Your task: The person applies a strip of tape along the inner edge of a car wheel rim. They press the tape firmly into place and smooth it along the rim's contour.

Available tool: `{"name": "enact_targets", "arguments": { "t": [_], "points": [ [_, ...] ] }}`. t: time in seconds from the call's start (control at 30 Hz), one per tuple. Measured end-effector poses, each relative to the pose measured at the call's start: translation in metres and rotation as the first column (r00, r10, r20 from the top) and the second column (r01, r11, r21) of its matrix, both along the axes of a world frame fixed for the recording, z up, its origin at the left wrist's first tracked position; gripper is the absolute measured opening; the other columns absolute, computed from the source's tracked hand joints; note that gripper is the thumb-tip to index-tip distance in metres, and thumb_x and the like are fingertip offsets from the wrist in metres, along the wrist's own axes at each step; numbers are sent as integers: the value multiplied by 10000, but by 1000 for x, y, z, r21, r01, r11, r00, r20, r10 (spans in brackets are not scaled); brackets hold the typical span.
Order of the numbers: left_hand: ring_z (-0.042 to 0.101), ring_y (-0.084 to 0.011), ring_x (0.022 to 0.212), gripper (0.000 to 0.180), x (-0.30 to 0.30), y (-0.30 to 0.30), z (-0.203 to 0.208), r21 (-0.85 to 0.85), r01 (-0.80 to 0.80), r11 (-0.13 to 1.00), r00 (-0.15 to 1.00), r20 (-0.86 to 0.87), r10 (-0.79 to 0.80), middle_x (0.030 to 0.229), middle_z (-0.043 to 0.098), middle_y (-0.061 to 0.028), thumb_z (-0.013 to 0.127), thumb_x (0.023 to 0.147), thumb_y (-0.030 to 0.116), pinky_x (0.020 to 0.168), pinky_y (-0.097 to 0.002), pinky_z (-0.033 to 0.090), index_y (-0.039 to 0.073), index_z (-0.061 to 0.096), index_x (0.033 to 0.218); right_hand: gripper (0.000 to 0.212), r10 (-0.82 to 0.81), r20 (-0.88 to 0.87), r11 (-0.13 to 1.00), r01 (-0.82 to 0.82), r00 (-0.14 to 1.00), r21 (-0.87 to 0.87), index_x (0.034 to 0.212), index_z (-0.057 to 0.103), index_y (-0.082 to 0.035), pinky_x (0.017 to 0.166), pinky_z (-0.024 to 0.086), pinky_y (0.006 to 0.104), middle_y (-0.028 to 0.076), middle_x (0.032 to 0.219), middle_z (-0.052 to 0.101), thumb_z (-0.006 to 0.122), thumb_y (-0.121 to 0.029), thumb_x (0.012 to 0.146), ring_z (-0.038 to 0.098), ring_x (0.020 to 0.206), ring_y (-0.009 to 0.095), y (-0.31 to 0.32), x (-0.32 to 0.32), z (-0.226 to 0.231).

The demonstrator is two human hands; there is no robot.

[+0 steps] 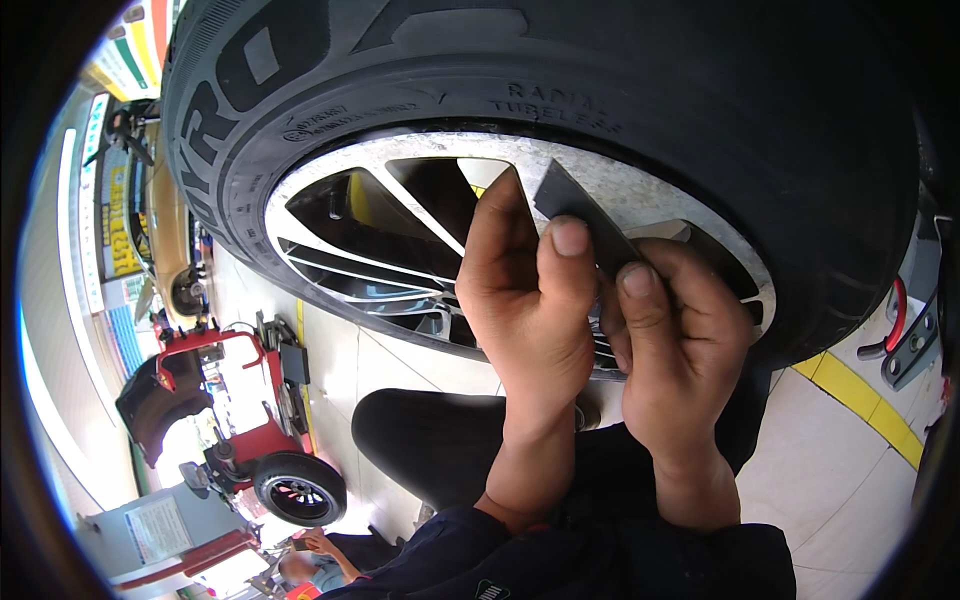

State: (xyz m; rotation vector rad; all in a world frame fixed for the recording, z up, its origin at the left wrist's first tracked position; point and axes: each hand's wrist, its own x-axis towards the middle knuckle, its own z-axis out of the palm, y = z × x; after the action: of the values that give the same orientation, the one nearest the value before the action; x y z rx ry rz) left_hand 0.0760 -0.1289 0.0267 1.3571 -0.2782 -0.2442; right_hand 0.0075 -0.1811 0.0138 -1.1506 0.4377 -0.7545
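A thin dark grey sheet (582,207), which looks like sandpaper, is pinched between both my hands in front of a large alloy wheel. My left hand (530,290) holds it with the thumb across its face. At its lower right end, my right hand (685,350) grips it with thumb and bent fingers. Just behind the sheet lies the rim (340,150), silvery with a scuffed, dull band along its upper edge. A wide black tire (450,75) surrounds the rim. My fingers hide part of the spokes and the wheel's centre.
A red machine (255,440) with a smaller wheel (300,488) on it stands at the left. Beyond it is a gold car (170,220). A person (325,570) is at the lower left. Yellow floor line (865,405) and a red-handled metal part (895,325) are at the right.
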Motion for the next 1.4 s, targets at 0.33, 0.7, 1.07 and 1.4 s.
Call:
{"name": "enact_targets", "arguments": {
  "t": [0.33, 0.7, 1.07, 1.4],
  "points": [
    [553, -90, 816, 442, 0, -5, 0, 54, -18, 998, 999, 42, 16, 908, 617, -69, 656, 832, 59, 739, -210, 452, -132, 473, 1186, 198, -75, 24, 997, 74, 997, 36, 892, 594, 31, 389, 224, 181, -25, 552, 461, 479, -114, 962, 331, 431, 10, 5, 3, -4],
    [561, -130, 893, 463, 2, -3, 2, 134, -4, 991, 998, 68, -5, 972, 612, -101, 696, 802, 71, 815, -242, 454, -132, 489, 1162, 156, -34, 31, 989, 30, 999, 142, 910, 589, 34, 457, 332, 161, -5, 614, 523, 512, -97, 949, 450, 520, 27, 6, -2, -7],
    [588, -151, 920, 514, 3, -3, -2, 122, 20, 992, 997, 76, -30, 977, 625, -127, 749, 744, 50, 834, -268, 477, -114, 493, 1160, 172, -98, 52, 975, 85, 994, 205, 887, 589, 20, 412, 262, 161, -30, 578, 494, 506, -118, 947, 374, 455, 5, 12, -1, -13],
    [603, -145, 835, 555, 2, -4, 4, 173, 31, 984, 998, 44, -39, 924, 634, -122, 796, 691, 64, 766, -258, 497, -99, 498, 1129, 185, -188, 32, 970, 180, 982, 163, 886, 581, 21, 395, 236, 166, -25, 562, 491, 504, -134, 950, 360, 434, 4, 16, 0, -16]
  ]
}}
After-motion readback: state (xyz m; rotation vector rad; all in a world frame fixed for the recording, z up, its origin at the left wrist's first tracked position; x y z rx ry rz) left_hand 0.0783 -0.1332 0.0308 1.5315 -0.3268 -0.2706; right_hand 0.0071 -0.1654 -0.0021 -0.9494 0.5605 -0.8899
